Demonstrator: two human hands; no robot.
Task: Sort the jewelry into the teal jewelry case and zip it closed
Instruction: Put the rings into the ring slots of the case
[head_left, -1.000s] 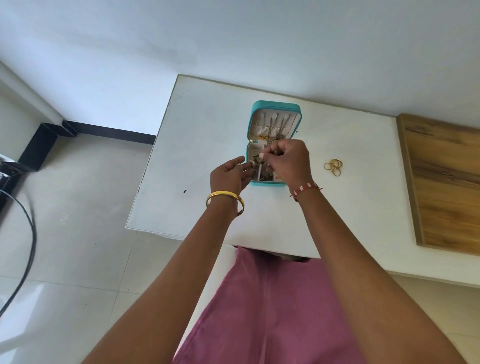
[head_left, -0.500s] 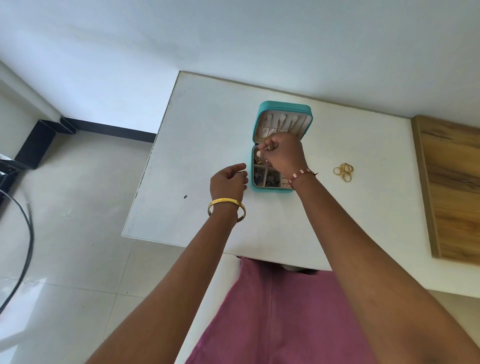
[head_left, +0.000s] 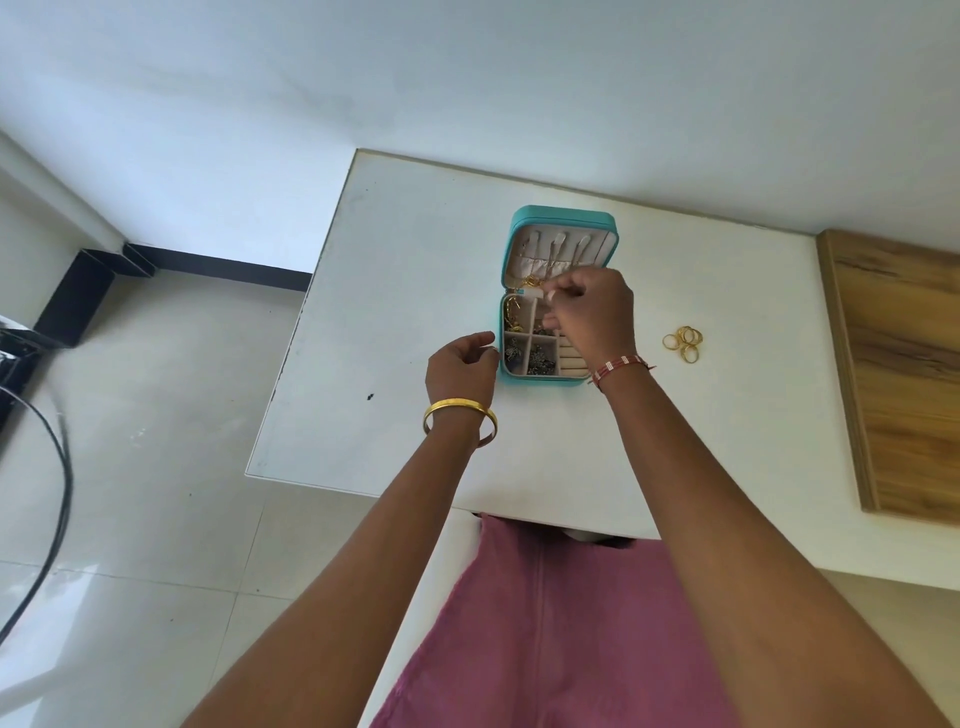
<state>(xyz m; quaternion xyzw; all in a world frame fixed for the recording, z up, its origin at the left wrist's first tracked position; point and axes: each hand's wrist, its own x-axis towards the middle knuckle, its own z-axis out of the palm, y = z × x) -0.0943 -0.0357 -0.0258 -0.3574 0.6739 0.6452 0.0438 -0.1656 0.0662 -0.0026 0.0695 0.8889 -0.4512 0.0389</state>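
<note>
Your teal jewelry case looks like smooth faux leather outside, with a pale, soft matt lining. The table is smooth white with a faint sheen. Those gold rings are shiny metal, same as the bangle on your left wrist. The board has a matt wood grain, and the floor tiles are glossy.

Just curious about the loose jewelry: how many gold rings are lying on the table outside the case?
About 5 gold rings, piled touching on the white table to the right of the teal case. They overlap, so the count is uncertain.
</note>
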